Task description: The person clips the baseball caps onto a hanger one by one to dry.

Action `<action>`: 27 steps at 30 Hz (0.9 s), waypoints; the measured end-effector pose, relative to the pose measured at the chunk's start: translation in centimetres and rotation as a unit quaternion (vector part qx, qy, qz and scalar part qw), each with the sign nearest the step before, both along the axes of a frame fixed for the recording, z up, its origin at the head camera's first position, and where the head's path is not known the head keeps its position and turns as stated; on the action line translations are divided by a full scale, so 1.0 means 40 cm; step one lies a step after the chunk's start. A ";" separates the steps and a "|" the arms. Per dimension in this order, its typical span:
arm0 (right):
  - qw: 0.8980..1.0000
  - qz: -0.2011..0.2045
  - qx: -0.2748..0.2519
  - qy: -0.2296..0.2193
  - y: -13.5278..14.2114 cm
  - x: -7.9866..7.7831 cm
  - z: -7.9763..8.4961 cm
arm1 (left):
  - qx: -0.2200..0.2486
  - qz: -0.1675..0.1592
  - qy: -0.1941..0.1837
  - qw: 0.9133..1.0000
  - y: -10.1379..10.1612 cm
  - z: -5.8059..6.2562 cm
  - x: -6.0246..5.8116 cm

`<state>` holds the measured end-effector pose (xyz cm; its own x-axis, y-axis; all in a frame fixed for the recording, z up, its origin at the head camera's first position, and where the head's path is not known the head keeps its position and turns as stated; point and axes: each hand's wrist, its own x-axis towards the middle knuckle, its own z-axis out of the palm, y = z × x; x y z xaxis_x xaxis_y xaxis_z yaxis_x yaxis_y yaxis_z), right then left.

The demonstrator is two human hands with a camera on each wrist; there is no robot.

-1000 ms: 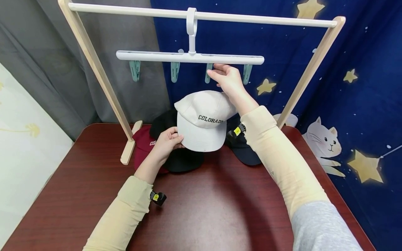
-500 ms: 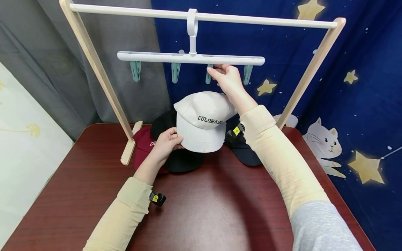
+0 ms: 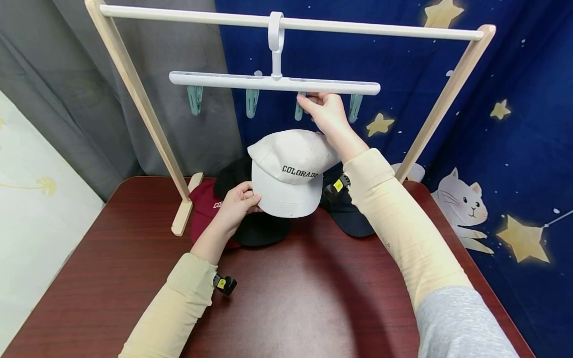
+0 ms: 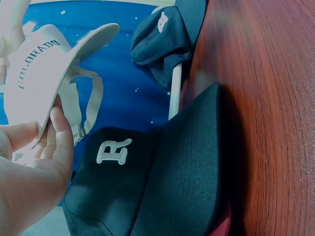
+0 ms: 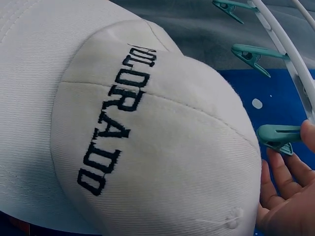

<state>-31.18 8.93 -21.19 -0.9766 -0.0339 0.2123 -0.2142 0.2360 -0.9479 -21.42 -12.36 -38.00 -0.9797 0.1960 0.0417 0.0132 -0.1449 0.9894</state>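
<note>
My left hand [image 3: 239,203] pinches the brim of a white baseball cap [image 3: 291,154] lettered COLORADO, its thumb on one face and the fingers behind. The cap is held up off the table, brim down, its crown below the hanger. Above it, my right hand [image 3: 329,114] pinches a green clip [image 5: 278,135], third from the left on the white clip hanger [image 3: 224,80]. In the right wrist view the thumb lies on one side of that clip and the fingertips on the other. A gap separates this clip from the cap's crown there.
The hanger hooks over a wooden rack's rail [image 3: 380,29]. Its other green clips include one at the far left [image 3: 195,100]. On the brown table [image 3: 268,298], a black cap [image 4: 152,172] overlaps a maroon cap [image 3: 203,201]; a dark navy cap [image 3: 353,221] lies right.
The hanger, with its clips and my right fingers, has shifted very slightly right in the head view. My left hand and the white cap stay in nearly the same place.
</note>
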 end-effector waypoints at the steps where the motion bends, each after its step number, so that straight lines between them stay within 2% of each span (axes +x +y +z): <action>1: 1.000 0.001 -0.003 -0.002 0.000 0.001 0.001 | -0.001 0.000 0.003 1.000 -0.001 0.000 0.000; 10: 0.998 0.005 -0.048 -0.043 0.004 0.000 0.001 | 0.000 0.002 0.020 1.000 0.000 -0.003 0.001; 27: 0.994 0.000 -0.093 -0.055 0.010 0.004 0.011 | -0.003 0.026 0.049 0.998 0.006 0.002 -0.001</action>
